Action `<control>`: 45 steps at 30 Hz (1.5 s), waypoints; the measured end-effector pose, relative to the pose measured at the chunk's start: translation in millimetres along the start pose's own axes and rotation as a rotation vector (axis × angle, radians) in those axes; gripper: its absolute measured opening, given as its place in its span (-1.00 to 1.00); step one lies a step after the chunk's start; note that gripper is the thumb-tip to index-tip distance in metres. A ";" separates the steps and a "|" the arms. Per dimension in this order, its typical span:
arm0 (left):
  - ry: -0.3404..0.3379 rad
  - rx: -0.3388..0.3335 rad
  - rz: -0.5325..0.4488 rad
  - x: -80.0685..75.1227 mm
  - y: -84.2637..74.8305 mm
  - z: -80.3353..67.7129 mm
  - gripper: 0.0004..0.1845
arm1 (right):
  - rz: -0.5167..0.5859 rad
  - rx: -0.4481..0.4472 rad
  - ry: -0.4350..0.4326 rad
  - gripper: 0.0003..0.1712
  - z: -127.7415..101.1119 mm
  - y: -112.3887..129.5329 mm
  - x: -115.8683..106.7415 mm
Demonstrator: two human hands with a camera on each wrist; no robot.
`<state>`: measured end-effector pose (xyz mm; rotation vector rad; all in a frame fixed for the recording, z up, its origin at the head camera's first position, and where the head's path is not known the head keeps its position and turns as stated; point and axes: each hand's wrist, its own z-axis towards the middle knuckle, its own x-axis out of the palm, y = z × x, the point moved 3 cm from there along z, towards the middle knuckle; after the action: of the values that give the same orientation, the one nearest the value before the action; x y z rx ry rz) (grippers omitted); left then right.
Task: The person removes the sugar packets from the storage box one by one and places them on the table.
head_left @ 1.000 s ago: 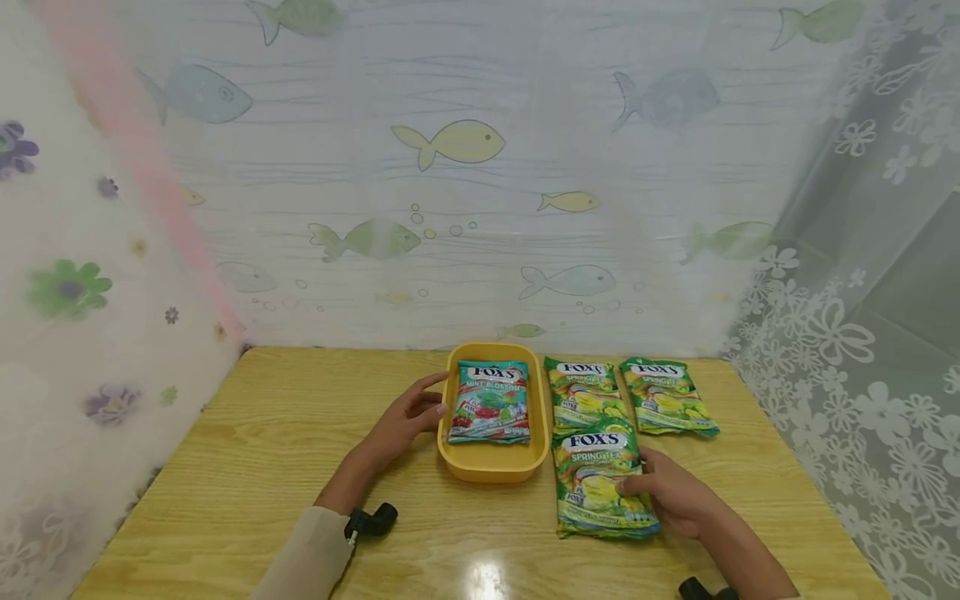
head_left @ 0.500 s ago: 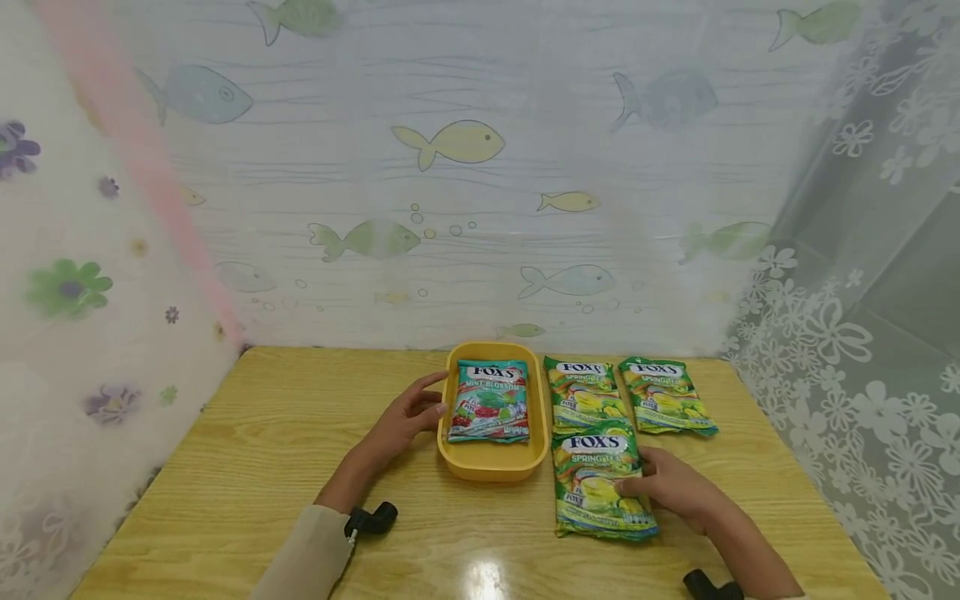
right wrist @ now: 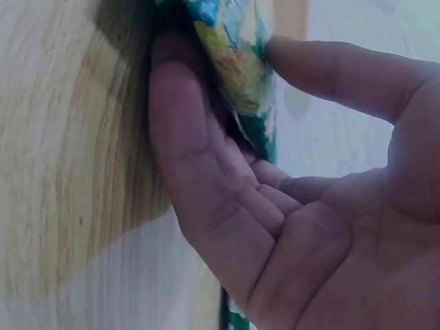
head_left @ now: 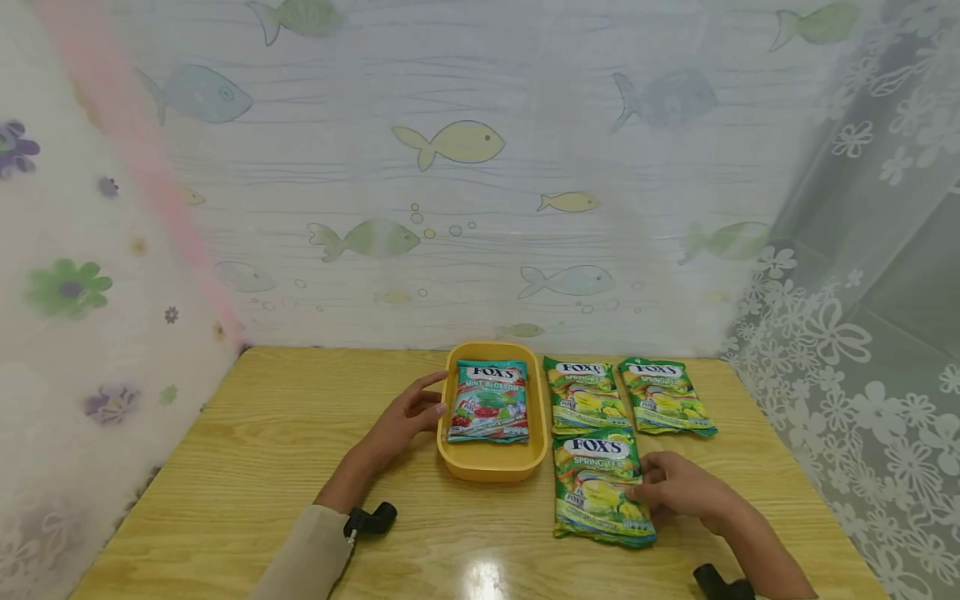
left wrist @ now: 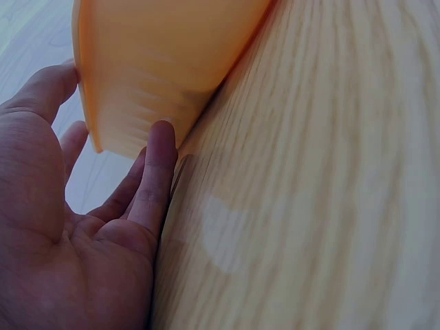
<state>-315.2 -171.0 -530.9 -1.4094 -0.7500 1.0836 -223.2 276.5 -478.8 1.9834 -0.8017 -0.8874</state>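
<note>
Two of your hands are at work, each on a different thing. Your right hand [head_left: 678,492] pinches the right edge of the nearest Fox's Spring Tea bag [head_left: 600,487]: in the right wrist view the thumb lies on top of the bag [right wrist: 234,62] and the fingers [right wrist: 185,158] are slid under it against the wooden table [head_left: 255,450]. That bag lies flat near the table's front edge, just right of the yellow tray [head_left: 491,467], its top edge touching or nearly touching the bag behind it. It is green and yellow, glossy, with a white logo band.

Your left hand [head_left: 408,414] rests relaxed against the tray's left wall; in the left wrist view the straight fingers [left wrist: 158,172] touch the tray [left wrist: 158,62] without gripping it. Inside the tray lies a teal and red Fox's Mint Blossom bag [head_left: 489,400].

Behind the held bag, two more Spring Tea bags [head_left: 585,396] [head_left: 663,396] lie side by side, close to the curtain [head_left: 847,333]. Bare table spreads wide to the left of the tray.
</note>
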 end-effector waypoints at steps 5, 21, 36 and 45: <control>-0.003 -0.004 0.002 -0.2 0.0 -0.9 -0.36 | 0.006 0.027 -0.024 -0.41 -3.8 2.2 -2.6; -0.003 0.006 0.002 -0.9 -0.5 -1.0 -0.37 | -0.080 -0.061 -0.149 -0.42 -13.0 23.7 -12.0; 0.000 0.012 0.006 0.1 -4.6 -0.3 -0.36 | -0.090 -0.144 -0.205 -0.42 -6.0 54.8 0.2; -0.002 0.008 0.013 0.7 -4.8 -1.4 -0.36 | -0.092 -0.159 -0.215 -0.37 2.0 67.7 6.4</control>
<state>-312.9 -170.3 -526.4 -1.4081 -0.7383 1.0973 -235.9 238.4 -423.8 1.8189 -0.7381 -1.1964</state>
